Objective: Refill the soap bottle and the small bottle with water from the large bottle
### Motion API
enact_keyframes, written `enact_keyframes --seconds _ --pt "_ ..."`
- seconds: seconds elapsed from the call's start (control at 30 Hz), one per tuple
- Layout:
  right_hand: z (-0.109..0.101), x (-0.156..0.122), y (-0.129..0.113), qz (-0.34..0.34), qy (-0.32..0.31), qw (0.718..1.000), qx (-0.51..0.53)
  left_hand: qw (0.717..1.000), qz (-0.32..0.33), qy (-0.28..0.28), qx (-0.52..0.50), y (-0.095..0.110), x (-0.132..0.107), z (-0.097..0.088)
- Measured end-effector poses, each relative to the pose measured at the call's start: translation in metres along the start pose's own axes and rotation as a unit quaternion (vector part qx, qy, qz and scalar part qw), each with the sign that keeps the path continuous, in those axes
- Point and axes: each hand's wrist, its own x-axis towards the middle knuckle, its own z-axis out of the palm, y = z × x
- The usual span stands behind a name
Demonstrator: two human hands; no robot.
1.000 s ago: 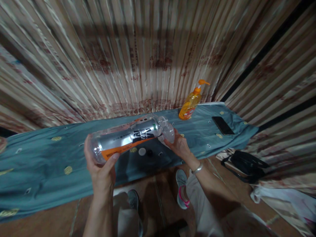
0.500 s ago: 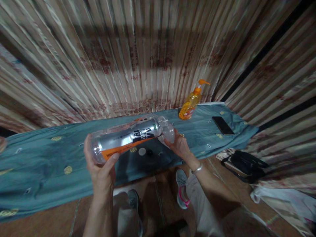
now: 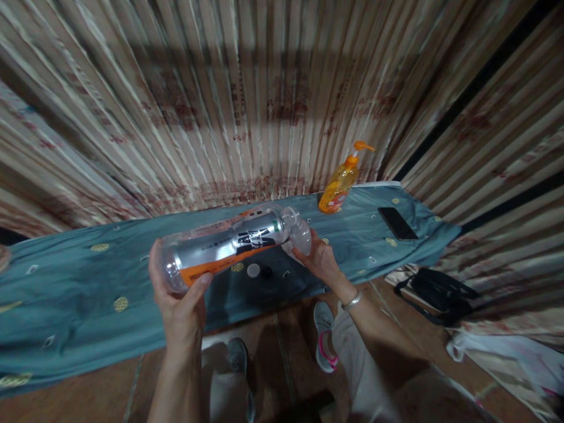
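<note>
My left hand grips the base of a large clear plastic bottle with a silver and orange label, held tipped nearly level above the table. Its neck points right into a small clear container that my right hand holds against the mouth. A bracelet sits on my right wrist. Under the bottle, a white cap and a small black cap lie on the teal cloth.
An orange pump soap bottle stands at the back of the table, with a black phone lying to its right. Striped curtains hang behind. A black bag and white bags lie on the floor at right.
</note>
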Motion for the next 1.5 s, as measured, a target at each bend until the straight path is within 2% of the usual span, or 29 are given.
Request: enact_keyframes --seconds 0.23,0.5,0.67,0.87,1.17,1.4,1.5 --pt "0.0015 -0.0003 0.0 -0.007 0.015 1.0 -0.018 1.0 0.017 -0.009 0.025 -0.0009 -0.0007 -0.0044" --pt "0.0054 -0.0001 0.0048 -0.032 0.035 0.999 -0.01 1.0 0.008 0.007 -0.013 0.0014 0.0006 0.0006" --pt "0.0046 -0.0005 0.0027 -0.008 0.025 0.999 -0.021 1.0 0.011 0.009 -0.02 0.0028 0.0012 0.0026" --pt "0.0053 -0.0004 0.0035 -0.031 0.033 0.999 -0.008 1.0 0.017 0.006 0.001 -0.0003 0.0015 -0.0005" --pt "-0.0021 0.0002 -0.0028 -0.011 0.012 1.0 -0.007 1.0 0.013 0.005 0.024 0.0015 0.0003 0.0003" --pt "-0.0023 -0.0004 -0.0028 -0.027 0.027 0.999 0.006 0.999 0.012 -0.007 0.045 0.002 -0.0013 -0.0023" --pt "-0.0027 -0.0003 -0.0036 -0.013 0.02 1.0 0.0 0.999 0.008 -0.001 0.032 0.0023 -0.0015 -0.0012"
